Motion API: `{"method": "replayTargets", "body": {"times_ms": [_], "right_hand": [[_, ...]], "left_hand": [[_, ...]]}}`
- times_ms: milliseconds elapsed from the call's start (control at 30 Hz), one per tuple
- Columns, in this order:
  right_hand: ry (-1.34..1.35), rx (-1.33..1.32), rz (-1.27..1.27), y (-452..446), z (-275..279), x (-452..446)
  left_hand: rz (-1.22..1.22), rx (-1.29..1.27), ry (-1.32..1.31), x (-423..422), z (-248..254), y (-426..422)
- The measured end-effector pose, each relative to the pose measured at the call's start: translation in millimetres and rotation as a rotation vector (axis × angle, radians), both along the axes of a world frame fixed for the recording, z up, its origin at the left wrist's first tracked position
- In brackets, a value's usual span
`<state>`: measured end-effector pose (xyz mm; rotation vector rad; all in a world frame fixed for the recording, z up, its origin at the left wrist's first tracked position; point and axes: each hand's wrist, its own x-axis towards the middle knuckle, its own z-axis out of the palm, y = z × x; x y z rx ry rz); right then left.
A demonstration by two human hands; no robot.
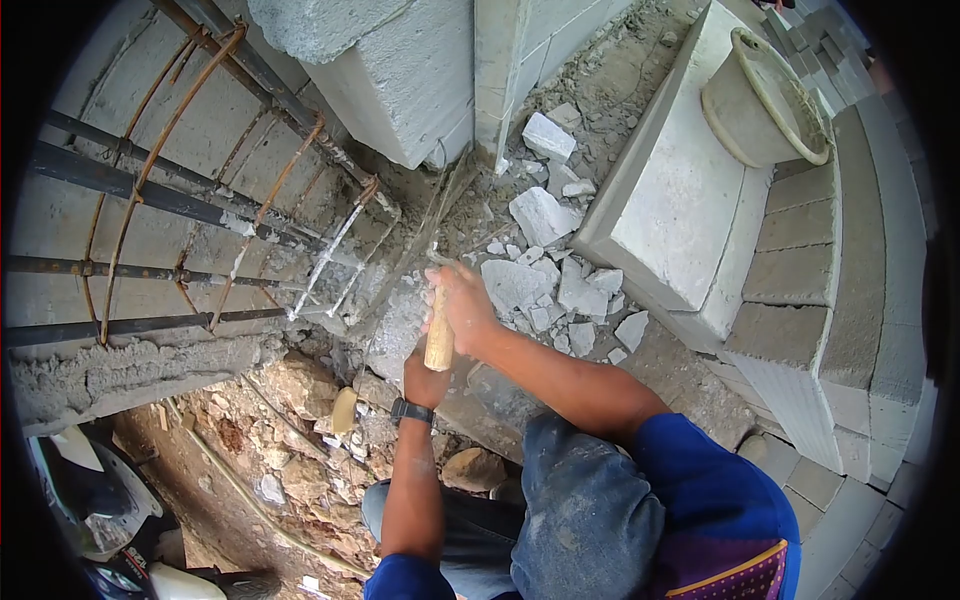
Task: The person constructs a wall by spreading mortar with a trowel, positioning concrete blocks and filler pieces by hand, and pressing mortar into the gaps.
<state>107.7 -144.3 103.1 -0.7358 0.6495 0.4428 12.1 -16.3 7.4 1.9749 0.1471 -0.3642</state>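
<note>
My right hand [462, 302] is closed around a tool with a pale wooden handle [439, 342]. A small metal part of the tool shows just above the fist, near the base of the wall corner. Close under the handle's lower end is my left hand [424, 378], with a dark watch on its wrist. Its fingers are hidden, so whether it grips anything cannot be made out. Broken pale block pieces [541, 216] lie on the rough ground to the right of my hands. Grey rubble and dust surround the tool.
Rusty rebar [150, 180] juts across the upper left. A block wall [400, 95] stands ahead. To the right, a bucket [765, 100] sits on a pale slab [680, 215] beside stacked blocks [790, 270]. Rocky soil [310, 480] and part of a motorcycle [110, 510] show at lower left.
</note>
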Motion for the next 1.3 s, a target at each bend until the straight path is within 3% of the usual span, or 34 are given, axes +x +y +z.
{"method": "replayTargets", "body": {"times_ms": [100,200,233,433,567,667,767,900,1000,1100,1200,1233,1300], "right_hand": [[0.097,0.129,0.001,-4,-51,11],[0.197,-0.036,-0.045,-7,-37,-6],[0.112,-0.065,-0.001,-9,-33,-15],[-0.007,-0.022,0.038,-5,-21,-2],[0.096,0.051,0.059,-12,-37,6],[0.005,-0.025,0.041,-14,-17,-4],[0.066,0.122,0.065,-14,-41,4],[0.100,-0.035,0.080,-16,-24,-14],[-0.075,-0.114,0.157,-23,-20,-22],[0.193,0.088,-0.005,-21,-50,5],[0.181,0.151,0.046,-27,-55,0],[0.143,0.198,0.071,-31,-44,-7],[0.106,0.051,0.068,-41,-11,-23]], "left_hand": [[0.103,-0.133,0.048,-3,-5,-4],[0.020,-0.066,-0.045,2,7,-5],[0.022,-0.132,-0.042,1,8,-4],[-0.010,-0.093,-0.107,0,-2,-1],[0.022,-0.144,0.022,0,-3,-1],[0.077,-0.177,0.043,-3,-13,1],[0.090,-0.199,-0.007,-2,-8,0],[0.006,-0.113,-0.063,1,-10,-1],[0.044,-0.166,0.002,1,-25,-3],[0.033,-0.212,-0.054,6,0,-18],[-0.054,-0.142,-0.047,10,16,-20],[-0.048,-0.167,-0.038,6,2,-17],[-0.001,-0.178,-0.020,7,-22,-14]]}}
